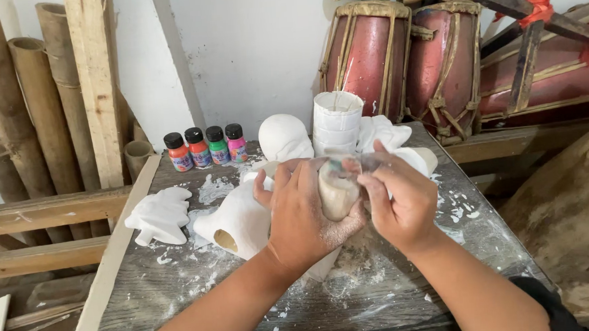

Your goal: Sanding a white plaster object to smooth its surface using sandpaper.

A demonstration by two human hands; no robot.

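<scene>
**Both hands closed on a small plaster piece over a dusty wooden table**

Forearms reach in from the bottom edge. At their ends, the left hand (302, 215) wraps its palm and fingers around a small cream-coloured plaster piece (337, 191), held just above the table (180, 292). The right hand (398, 200) pinches the same piece from the other side, fingertips closed on its upper edge.

Just left of the hands lies a white hollow cast (237, 219), its open end facing the camera. Farther left rests a flat white leaf-shaped cast (159, 216). Behind the hands stand a rounded white cast (283, 138) and a stack of white cups (336, 122). Four small paint bottles (206, 147) line the table's far edge. Two red drums (403, 59) stand against the wall, and bamboo poles (29, 99) lean at left.
</scene>
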